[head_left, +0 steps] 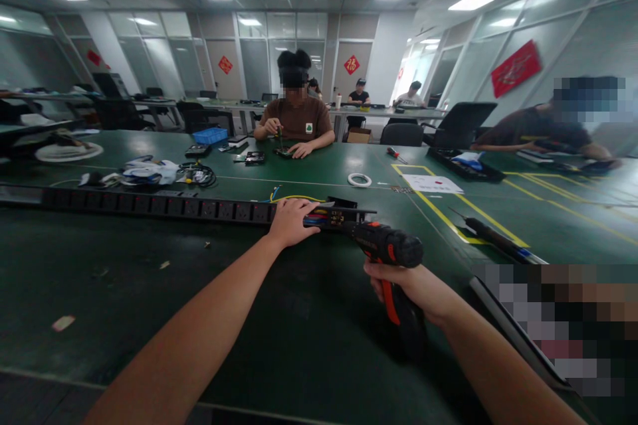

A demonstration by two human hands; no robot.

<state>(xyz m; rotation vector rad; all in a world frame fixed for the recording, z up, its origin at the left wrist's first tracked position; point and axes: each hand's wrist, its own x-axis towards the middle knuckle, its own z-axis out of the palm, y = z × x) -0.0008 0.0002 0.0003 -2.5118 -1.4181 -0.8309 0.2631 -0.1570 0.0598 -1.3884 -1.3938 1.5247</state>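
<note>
A long black power strip (pixel 149 204) lies across the green table (pixel 149 305). Its right end is open, with coloured wires (pixel 319 218) showing. My left hand (pixel 292 220) is closed over that end and holds it down. My right hand (pixel 409 289) grips the handle of a black and orange electric screwdriver (pixel 386 254). The tool's tip points left into the open end of the strip, beside my left fingers.
A person in a brown shirt (pixel 298 121) works across the table, and another person (pixel 543 129) sits at the right. Cables and parts (pixel 149 172), a white tape roll (pixel 359 179), a sheet of paper (pixel 432 184) and a black tool (pixel 493 238) lie around.
</note>
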